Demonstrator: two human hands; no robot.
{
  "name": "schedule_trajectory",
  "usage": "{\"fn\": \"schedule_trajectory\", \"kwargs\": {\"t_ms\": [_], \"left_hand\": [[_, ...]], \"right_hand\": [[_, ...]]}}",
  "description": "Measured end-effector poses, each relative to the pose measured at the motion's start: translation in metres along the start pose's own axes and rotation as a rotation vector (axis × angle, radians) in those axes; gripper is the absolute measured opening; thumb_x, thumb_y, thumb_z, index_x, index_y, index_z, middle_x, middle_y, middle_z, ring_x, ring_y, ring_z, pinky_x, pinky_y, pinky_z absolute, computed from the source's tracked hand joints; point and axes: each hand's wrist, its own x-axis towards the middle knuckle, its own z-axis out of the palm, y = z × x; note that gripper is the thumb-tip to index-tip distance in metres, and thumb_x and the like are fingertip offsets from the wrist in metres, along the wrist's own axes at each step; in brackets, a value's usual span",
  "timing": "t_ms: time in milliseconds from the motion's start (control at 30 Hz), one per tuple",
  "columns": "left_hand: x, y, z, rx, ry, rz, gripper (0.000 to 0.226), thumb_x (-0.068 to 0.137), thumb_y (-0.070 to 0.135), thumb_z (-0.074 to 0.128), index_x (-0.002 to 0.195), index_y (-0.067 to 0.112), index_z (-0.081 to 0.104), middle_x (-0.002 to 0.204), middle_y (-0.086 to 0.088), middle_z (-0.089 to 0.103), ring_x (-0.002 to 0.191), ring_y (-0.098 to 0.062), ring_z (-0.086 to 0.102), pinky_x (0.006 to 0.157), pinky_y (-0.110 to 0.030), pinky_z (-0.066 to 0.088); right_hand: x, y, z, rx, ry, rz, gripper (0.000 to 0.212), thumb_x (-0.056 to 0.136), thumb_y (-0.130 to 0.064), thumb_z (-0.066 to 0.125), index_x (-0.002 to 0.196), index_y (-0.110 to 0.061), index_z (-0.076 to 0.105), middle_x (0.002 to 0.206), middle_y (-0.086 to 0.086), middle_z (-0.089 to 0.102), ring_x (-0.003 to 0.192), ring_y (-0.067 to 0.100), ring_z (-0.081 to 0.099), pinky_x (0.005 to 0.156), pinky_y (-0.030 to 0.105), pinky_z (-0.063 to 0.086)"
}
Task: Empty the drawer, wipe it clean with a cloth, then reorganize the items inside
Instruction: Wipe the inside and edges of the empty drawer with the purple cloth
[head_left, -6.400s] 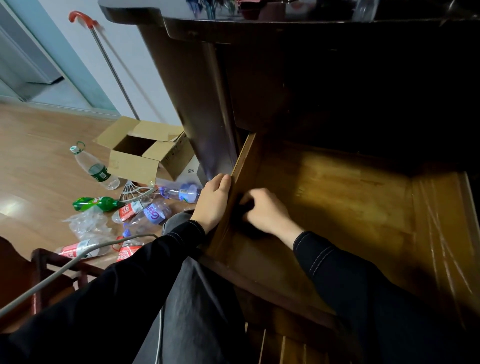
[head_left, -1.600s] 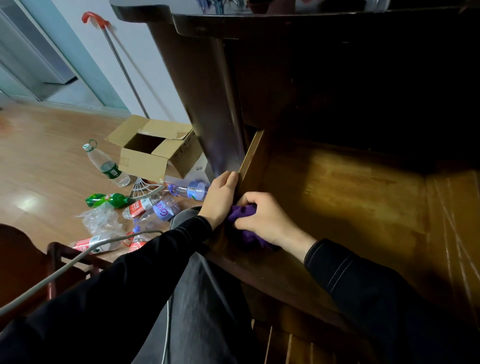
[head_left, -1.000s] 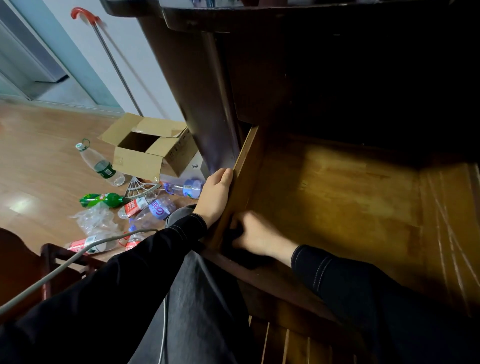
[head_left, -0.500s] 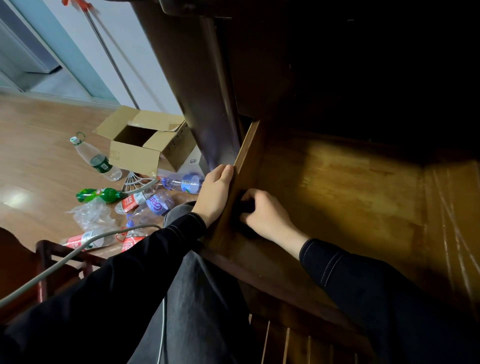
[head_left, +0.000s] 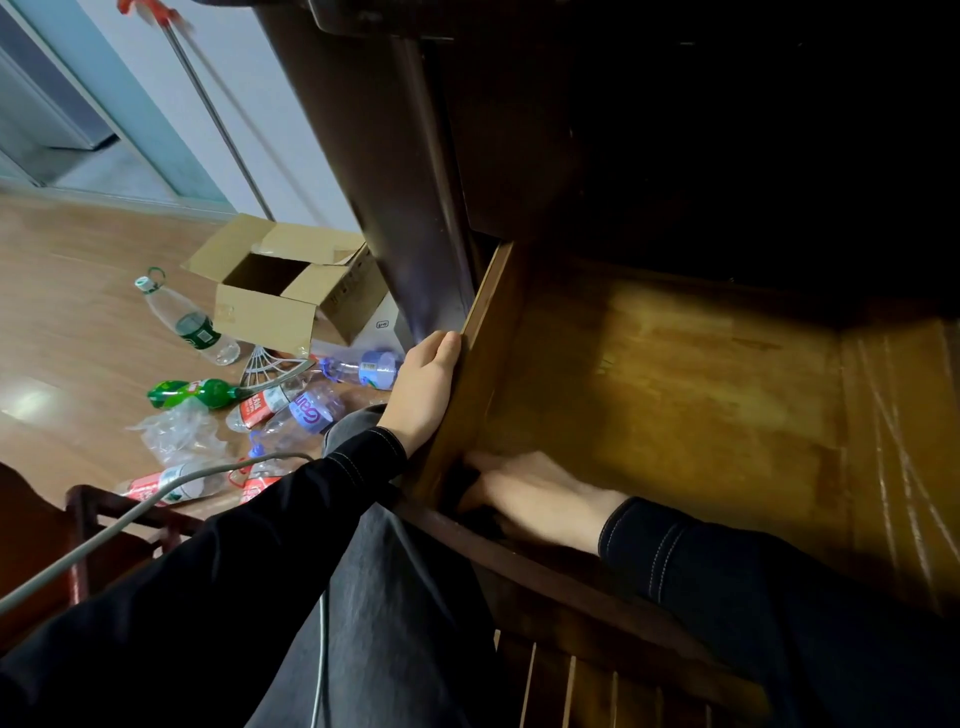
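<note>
In the near corner of the drawer (head_left: 675, 405), under my right hand (head_left: 540, 493), lies a dark cloth (head_left: 467, 491), mostly hidden and blurred; I cannot tell whether my fingers curl round it or press flat. My left hand (head_left: 426, 395) clasps the drawer's side wall, thumb on its rim. Left of that hand, a floor bottle (head_left: 306, 415) shows purple lettering, only "Gan" legible

A single wide-angle camera, worn on the head, looks forward and steeply down from close above the open drawer (head_left: 675, 395) — the drawer's inside fills 3 o'clock, while the wooden floor (head_left: 67, 322) lies farther off toward 9 o'clock.
</note>
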Motion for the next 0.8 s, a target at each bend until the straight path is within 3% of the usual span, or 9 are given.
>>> {"fn": "schedule_trajectory", "kwargs": {"t_ms": [100,233,367,467,667,800], "left_hand": [[0.002,-0.001,0.000,0.000,0.023,0.012,0.040,0.108,0.035,0.035,0.110,0.005,0.062,0.112,-0.021,0.066,0.109,-0.034,0.062,0.103,-0.052,0.046],[0.001,-0.001,-0.001,0.008,0.007,0.018,0.035,0.109,0.035,0.034,0.110,0.013,0.061,0.113,-0.015,0.066,0.107,-0.029,0.062,0.103,-0.049,0.046],[0.002,-0.001,0.000,0.023,-0.002,0.002,0.040,0.109,0.038,0.030,0.114,0.013,0.061,0.112,-0.012,0.067,0.107,-0.025,0.063,0.105,-0.050,0.046],[0.001,-0.001,0.000,0.016,0.001,0.003,0.042,0.109,0.038,0.031,0.115,0.010,0.061,0.111,-0.013,0.067,0.106,-0.027,0.063,0.104,-0.052,0.046],[0.001,-0.001,0.000,0.008,0.000,0.018,0.036,0.109,0.035,0.033,0.110,0.012,0.060,0.115,-0.016,0.066,0.109,-0.029,0.061,0.104,-0.050,0.045],[0.000,0.000,-0.001,0.020,-0.010,0.016,0.036,0.109,0.036,0.031,0.115,0.014,0.060,0.116,-0.012,0.066,0.110,-0.026,0.062,0.104,-0.045,0.045]], "right_hand": [[0.006,0.001,-0.008,-0.148,0.072,0.042,0.033,0.101,-0.011,0.048,0.130,-0.016,0.062,0.132,0.013,0.053,0.112,0.036,0.058,0.089,0.046,0.050],[0.006,0.009,-0.023,-0.277,0.145,0.178,0.041,0.097,-0.007,0.047,0.131,-0.024,0.064,0.140,0.015,0.042,0.107,0.037,0.058,0.079,0.044,0.049],[0.003,-0.003,-0.002,-0.207,0.023,-0.012,0.024,0.100,-0.016,0.050,0.121,-0.011,0.062,0.126,0.018,0.052,0.104,0.039,0.059,0.084,0.049,0.052],[0.004,0.000,0.002,-0.246,0.024,-0.091,0.026,0.103,-0.019,0.049,0.121,-0.009,0.064,0.125,0.016,0.049,0.106,0.035,0.056,0.083,0.048,0.050],[0.012,0.003,-0.016,-0.321,0.081,0.114,0.035,0.102,-0.014,0.044,0.129,-0.022,0.065,0.146,0.018,0.040,0.111,0.037,0.054,0.078,0.041,0.047],[0.009,0.009,-0.025,-0.346,0.129,0.225,0.035,0.103,-0.017,0.041,0.130,-0.019,0.063,0.146,0.020,0.037,0.111,0.038,0.053,0.074,0.041,0.044]]}}
